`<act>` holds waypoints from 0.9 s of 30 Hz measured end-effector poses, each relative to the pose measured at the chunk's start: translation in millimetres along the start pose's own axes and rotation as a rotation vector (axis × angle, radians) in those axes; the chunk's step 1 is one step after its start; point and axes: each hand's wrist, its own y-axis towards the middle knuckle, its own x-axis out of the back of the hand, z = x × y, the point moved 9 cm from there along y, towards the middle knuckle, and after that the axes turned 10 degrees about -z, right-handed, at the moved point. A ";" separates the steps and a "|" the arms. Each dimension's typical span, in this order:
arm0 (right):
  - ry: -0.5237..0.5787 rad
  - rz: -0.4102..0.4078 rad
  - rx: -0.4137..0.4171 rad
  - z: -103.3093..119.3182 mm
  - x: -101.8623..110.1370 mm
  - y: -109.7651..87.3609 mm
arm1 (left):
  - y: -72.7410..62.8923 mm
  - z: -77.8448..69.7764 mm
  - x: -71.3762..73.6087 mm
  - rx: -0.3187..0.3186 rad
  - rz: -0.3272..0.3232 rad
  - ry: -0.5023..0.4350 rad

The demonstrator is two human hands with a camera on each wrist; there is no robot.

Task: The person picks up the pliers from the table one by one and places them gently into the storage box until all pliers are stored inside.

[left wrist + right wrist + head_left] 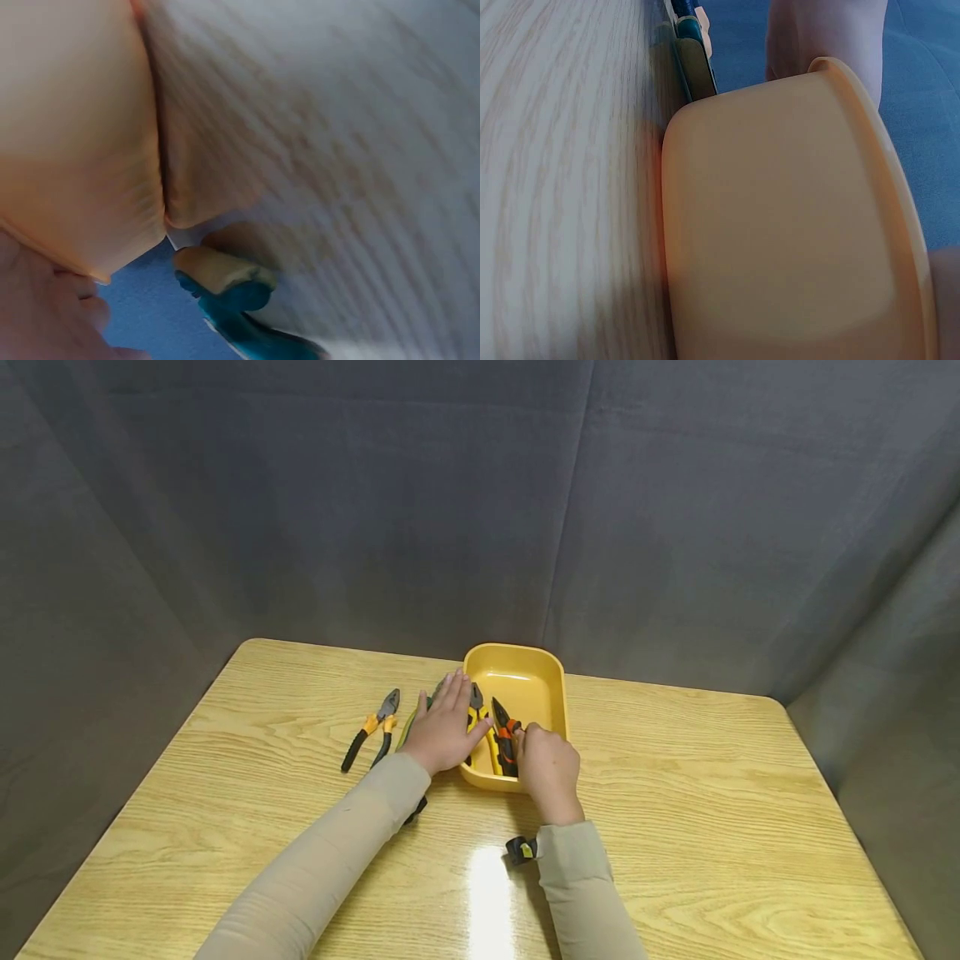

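A yellow plastic bin (525, 693) holds yellow-handled pliers (492, 747) and long-nose pliers (506, 752) with black and orange handles. My left hand (442, 731) lies across the bin's left rim with fingers extended, partly covering the yellow-handled pliers. A green-and-yellow tool (407, 728) lies beside the bin, mostly hidden under that hand. My right hand (550, 768) is inside the bin's near right part, its fingers curled at a handle of the long-nose pliers. In the right wrist view the bin's outer wall (780, 210) hides the right hand's fingers.
Pliers with orange and black handles (371, 727) lie on the wooden table (690, 793) left of the bin. A black wrist device (521, 850) sits by the right cuff. A grey curtain (375, 527) hangs behind the table.
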 end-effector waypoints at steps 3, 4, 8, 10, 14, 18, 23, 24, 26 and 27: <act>0.000 0.008 -0.003 -0.3 -0.1 -0.2 | -0.8 -0.8 0.5 0.005 0.022 0.021; -0.002 0.015 -0.006 -0.5 -0.4 -0.3 | -1.1 -1.2 1.0 0.006 0.028 0.025; -0.009 0.036 -0.010 -1.0 -1.3 0.1 | -1.7 -2.2 2.4 0.005 0.037 0.032; -0.012 0.045 -0.011 -1.0 -1.8 0.4 | -1.7 -2.5 2.8 0.005 0.037 0.030; -0.012 0.051 -0.013 -1.4 -2.9 0.6 | -1.5 -2.1 2.3 0.009 0.040 0.021; -0.008 0.047 -0.017 -1.4 -2.7 0.4 | -1.1 -1.7 1.3 0.011 0.037 0.013; 0.009 0.029 -0.029 -2.1 -1.8 1.2 | -1.1 -1.9 0.8 0.013 0.033 0.002; 0.018 0.018 -0.032 -2.2 -1.1 1.4 | -1.2 -2.0 0.9 0.012 0.032 0.000; 0.033 -0.011 -0.032 -2.1 0.5 1.6 | -1.3 -1.8 0.8 0.013 0.032 -0.004; 0.041 -0.028 -0.031 -1.7 1.6 1.3 | -1.2 -1.7 0.7 0.013 0.032 -0.006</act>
